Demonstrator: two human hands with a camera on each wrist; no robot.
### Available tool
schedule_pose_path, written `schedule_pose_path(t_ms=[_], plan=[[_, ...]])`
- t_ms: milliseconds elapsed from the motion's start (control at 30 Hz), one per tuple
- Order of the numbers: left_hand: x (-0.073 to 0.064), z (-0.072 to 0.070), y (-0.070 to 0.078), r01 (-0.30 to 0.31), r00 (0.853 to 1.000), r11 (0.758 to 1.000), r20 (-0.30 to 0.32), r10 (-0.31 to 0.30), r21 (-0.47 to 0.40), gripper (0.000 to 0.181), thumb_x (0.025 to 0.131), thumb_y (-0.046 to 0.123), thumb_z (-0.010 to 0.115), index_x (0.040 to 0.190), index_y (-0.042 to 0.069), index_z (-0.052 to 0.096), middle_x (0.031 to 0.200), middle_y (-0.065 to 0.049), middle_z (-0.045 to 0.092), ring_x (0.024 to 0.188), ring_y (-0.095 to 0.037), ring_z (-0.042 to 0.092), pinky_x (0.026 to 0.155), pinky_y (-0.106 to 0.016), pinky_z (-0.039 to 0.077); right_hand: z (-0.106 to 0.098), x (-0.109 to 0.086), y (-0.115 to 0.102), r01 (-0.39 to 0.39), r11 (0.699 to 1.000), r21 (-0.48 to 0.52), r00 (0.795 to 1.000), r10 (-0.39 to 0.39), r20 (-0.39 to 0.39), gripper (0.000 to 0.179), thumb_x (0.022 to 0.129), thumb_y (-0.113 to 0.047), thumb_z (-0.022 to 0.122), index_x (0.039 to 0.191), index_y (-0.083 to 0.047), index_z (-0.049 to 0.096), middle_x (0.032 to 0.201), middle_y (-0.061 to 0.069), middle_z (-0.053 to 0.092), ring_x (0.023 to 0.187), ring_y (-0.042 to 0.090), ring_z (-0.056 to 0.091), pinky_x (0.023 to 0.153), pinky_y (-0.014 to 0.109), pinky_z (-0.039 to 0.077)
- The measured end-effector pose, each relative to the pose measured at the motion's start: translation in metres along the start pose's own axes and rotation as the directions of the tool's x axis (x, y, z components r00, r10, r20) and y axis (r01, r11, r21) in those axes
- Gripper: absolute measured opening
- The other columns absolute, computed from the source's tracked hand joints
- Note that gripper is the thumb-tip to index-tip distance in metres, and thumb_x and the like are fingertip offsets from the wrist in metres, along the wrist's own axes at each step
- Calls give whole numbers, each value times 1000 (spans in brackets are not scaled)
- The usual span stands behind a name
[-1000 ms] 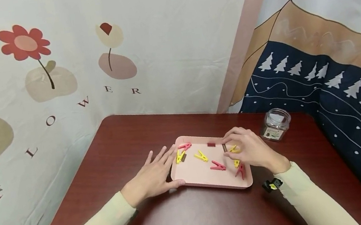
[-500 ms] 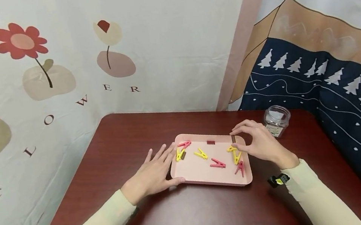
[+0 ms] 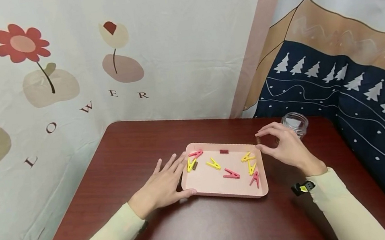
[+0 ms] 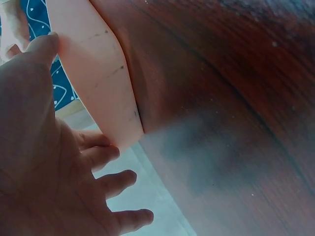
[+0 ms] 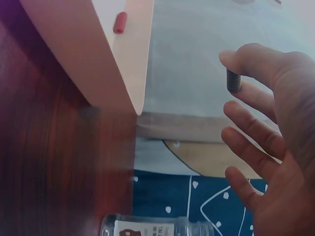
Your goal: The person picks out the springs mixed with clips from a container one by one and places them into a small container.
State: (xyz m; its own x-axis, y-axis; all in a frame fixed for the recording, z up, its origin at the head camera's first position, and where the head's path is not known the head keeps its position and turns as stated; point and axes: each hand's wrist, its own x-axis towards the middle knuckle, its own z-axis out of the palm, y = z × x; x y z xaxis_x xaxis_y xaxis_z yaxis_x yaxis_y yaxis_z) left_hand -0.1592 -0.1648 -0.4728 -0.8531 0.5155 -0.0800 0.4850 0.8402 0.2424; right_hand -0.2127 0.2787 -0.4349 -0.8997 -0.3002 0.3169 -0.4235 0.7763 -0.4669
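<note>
Between thumb and index finger, my right hand [image 3: 289, 150] pinches a small dark coil spring [image 5: 234, 82], held upright just past the tray's right rim. The other fingers of that hand stay spread and fairly straight in the right wrist view. My left hand [image 3: 159, 187] has its fingers extended, with thumb and fingertips touching the left side of the pink tray [image 3: 206, 184]. Lying in the tray are several yellow clips [image 3: 213, 164] and red clips [image 3: 231, 174]. A red spring [image 3: 224, 152] lies by the back wall, and another dark spring [image 3: 195, 166] beside a yellow clip at left.
A clear jar [image 3: 296, 123] with a label stands at the table's back right, partly hidden behind my right hand. The label [image 5: 142, 228] shows at the bottom of the right wrist view. Dark red wooden table [image 3: 137, 147] surrounds the tray, with printed curtains [image 3: 184, 56] behind.
My right hand has moved right with the spring, from above the tray to beyond its right rim, nearer the jar. The left hand has stayed at the tray.
</note>
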Motion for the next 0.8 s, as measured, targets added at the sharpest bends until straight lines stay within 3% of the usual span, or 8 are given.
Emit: schedule_pose_path(t_ms=[133, 367, 633, 800], plan=[[0, 0, 0, -2, 1000, 1000, -6, 2, -5, 117, 105, 79, 69, 187, 8, 24, 197, -9, 24, 182, -44, 27, 141, -82, 23, -3, 2, 4, 0, 1000, -18, 999, 0, -35, 39, 96, -18, 97, 133, -14, 86, 138, 12, 79, 128, 36, 72, 100, 65, 67], [-1, 0, 0, -7, 1000, 1000, 3, 7, 1, 116, 106, 80, 68, 187, 8, 25, 197, -10, 23, 182, -45, 27, 141, -82, 23, -8, 5, 11, 13, 1000, -20, 996, -15, -90, 36, 96, -17, 98, 130, -13, 86, 134, 12, 80, 127, 36, 73, 108, 67, 65], [-1, 0, -1, -9, 1000, 1000, 5, 8, 4, 117, 106, 81, 66, 187, 9, 24, 197, -9, 22, 182, -44, 27, 141, -82, 24, -14, 7, 18, -12, 999, -41, 990, 6, -143, 35, 97, -19, 98, 130, -13, 87, 132, 11, 80, 125, 34, 73, 104, 60, 67], [-1, 0, -1, -6, 1000, 1000, 0, 6, -8, 116, 106, 80, 68, 187, 9, 24, 197, -9, 22, 182, -44, 26, 141, -82, 23, -18, 9, 26, -41, 999, -18, 987, 38, -158, 34, 97, -18, 96, 129, -11, 87, 134, 14, 80, 129, 37, 69, 113, 66, 59]])
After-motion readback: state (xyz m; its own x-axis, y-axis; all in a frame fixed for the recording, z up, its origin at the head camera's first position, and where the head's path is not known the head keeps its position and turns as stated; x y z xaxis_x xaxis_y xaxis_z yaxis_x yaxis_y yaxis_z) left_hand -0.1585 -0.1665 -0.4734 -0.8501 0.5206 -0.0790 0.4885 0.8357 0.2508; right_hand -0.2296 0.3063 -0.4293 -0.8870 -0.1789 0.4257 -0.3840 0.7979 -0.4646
